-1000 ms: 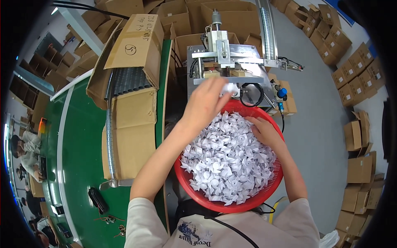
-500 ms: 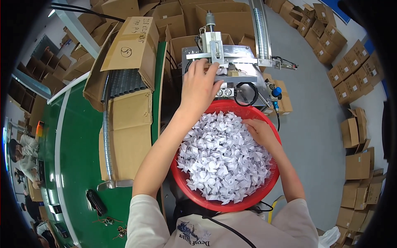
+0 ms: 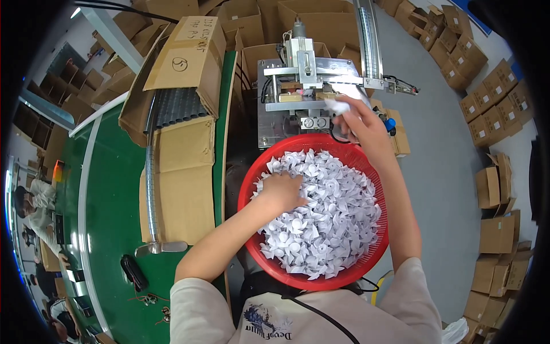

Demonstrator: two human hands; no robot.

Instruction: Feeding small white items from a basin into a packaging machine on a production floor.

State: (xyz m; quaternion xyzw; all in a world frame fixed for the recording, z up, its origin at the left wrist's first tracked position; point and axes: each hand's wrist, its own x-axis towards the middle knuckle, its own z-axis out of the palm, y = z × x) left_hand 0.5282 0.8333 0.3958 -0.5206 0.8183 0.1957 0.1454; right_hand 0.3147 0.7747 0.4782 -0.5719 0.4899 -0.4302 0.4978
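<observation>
A small white pinwheel-shaped piece with pointed blades [image 3: 338, 105] sits at the fingertips of the right hand's grip [image 3: 366, 127], raised beyond the far rim of the basket. This grip is pinched nearly closed, thumb and fingers drawn together on the piece; its blurred outline hides exactly which blade they press.

Nearer the body and to the left of that grip, the left hand's grip [image 3: 281, 192] lies palm down on a heaped pile of matching white pinwheel-shaped pieces [image 3: 321, 241]. Its fingers are bent and loosely spread, their tips partly sunk among the blades; whether they have hold of any piece, I cannot tell. The pile fills a round red plastic basket with a perforated wall [image 3: 243, 212], which lies under the left grip and on the body side of the right one.

Just beyond the right grip and to its left stands a silver metal machine with an upright cylinder [image 3: 299, 57]. Well to the left of both grips, a green desk [image 3: 114, 229] carries an opened brown cardboard box of dark grey tubes [image 3: 209, 57].
</observation>
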